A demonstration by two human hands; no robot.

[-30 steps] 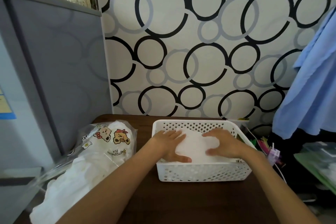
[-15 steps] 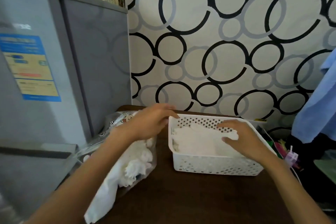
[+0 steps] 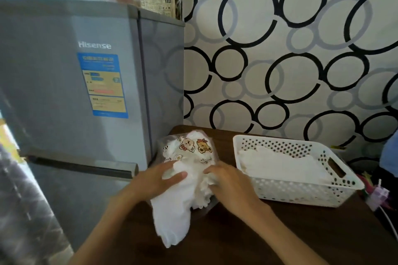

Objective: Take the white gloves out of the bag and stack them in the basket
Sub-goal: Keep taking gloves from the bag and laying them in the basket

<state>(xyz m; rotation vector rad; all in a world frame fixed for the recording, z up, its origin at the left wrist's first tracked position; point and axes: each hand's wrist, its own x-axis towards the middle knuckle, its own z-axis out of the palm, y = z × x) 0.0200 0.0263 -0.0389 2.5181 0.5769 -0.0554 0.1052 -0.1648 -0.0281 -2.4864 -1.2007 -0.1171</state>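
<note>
Grey Hisense fridge (image 3: 71,84); left hand (image 3: 160,179) and right hand (image 3: 226,180) grip bagged gloves (image 3: 189,180).

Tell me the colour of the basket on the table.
White, with rows of small round holes; the basket shows best in the head view.

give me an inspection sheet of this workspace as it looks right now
surface: dark wooden table, bare in front of the basket
job's things: clear printed bag lying left of the white basket; loose white gloves spilling from the bag; flat glove stack in the basket
clutter: small colourful items past the basket's right end
grip: left hand and right hand both on the gloves at the bag mouth
cables: white cable at the table's right edge
surroundings: grey fridge on the left, circle-patterned wall behind
</note>
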